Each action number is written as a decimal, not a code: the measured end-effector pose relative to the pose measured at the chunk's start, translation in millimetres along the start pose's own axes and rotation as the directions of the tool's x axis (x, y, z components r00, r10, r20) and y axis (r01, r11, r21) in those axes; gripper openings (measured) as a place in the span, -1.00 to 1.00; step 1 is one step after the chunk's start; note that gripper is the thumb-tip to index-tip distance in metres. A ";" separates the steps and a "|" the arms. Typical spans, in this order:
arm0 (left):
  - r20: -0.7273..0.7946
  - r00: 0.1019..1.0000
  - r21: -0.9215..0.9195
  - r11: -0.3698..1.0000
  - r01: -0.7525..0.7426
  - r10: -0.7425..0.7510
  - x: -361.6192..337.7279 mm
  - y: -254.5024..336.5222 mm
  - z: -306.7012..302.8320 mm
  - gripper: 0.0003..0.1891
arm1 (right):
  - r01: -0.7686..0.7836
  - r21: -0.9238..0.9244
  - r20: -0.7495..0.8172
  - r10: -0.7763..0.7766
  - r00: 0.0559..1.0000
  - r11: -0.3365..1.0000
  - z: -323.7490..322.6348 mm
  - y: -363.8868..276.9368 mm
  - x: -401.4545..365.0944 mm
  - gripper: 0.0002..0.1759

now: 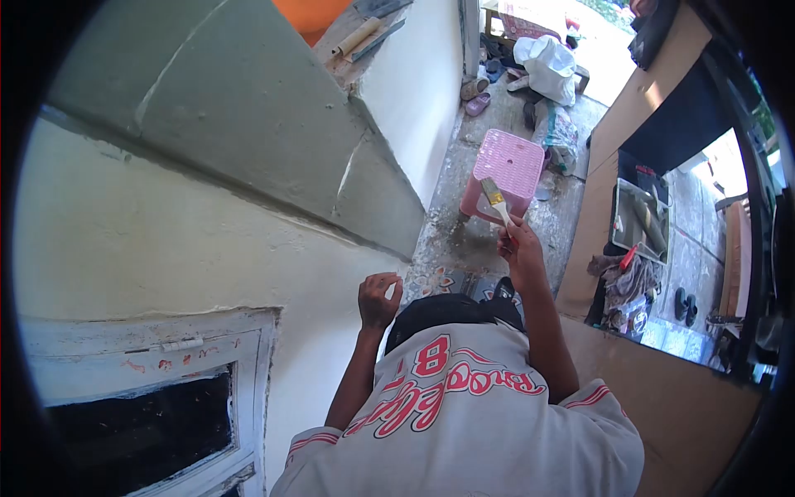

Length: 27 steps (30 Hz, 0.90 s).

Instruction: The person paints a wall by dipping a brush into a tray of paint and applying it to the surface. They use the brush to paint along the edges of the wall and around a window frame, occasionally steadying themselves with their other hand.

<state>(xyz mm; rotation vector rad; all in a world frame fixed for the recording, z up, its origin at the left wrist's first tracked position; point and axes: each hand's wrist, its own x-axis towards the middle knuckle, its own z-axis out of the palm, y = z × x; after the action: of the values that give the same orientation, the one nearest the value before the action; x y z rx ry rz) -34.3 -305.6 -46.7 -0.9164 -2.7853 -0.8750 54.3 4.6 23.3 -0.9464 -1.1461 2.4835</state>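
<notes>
A paintbrush (pixel 494 195) with a pale handle, a yellowish ferrule and grey bristles is held in my right hand (pixel 522 248). The fingers grip its handle, and the bristle end points up and away from me. Behind the brush, from this angle, stands a pink plastic stool (pixel 511 156) with pale specks on its seat. My left hand (pixel 380 300) is raised in front of the pale wall (pixel 319 331), its fingers loosely curled toward the thumb with a gap between them. I see nothing in it.
A grey-green ledge (pixel 273 141) juts from the wall at upper left, above a white-framed window (pixel 248 398). Shoes (pixel 478 103), a white sack (pixel 548 68) and other bags lie beyond the stool. At right, a shelf opening shows a tray (pixel 642 217) and rags (pixel 629 282).
</notes>
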 end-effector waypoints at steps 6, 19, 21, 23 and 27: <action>0.049 0.997 -0.034 0.997 0.062 -0.060 20.7 50.2 61.0 -0.88 | 0.002 -0.034 -0.097 -0.005 0.995 0.999 -74.9 -63.7 43.7 -0.69; 0.042 0.289 -0.204 0.274 0.940 -0.957 -94.0 -61.2 168.6 -0.73 | -0.025 0.049 -0.217 0.035 0.976 0.998 -110.6 -107.6 76.3 -0.64; 0.120 0.201 -0.103 0.189 0.977 -0.972 -102.6 -68.6 167.6 -0.69 | -0.003 0.048 -0.263 0.015 0.965 0.999 -122.2 -112.3 79.6 -0.64; 0.208 0.275 -0.006 0.280 0.960 -0.939 -99.3 -71.6 170.5 -0.66 | 0.031 0.056 -0.356 -0.009 0.934 0.998 -143.6 -111.4 71.7 -0.63; 0.547 0.400 -0.175 0.367 0.914 -0.735 -60.5 -80.4 196.3 -0.67 | 0.125 0.207 -0.403 -0.032 0.915 0.970 -201.8 -129.9 78.6 -0.67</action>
<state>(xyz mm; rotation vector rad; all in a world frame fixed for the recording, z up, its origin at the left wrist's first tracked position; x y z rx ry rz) -11.5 -283.2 -265.0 0.6695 -3.4282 -1.6756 119.9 245.9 -12.2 -1.2333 -0.7326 2.1597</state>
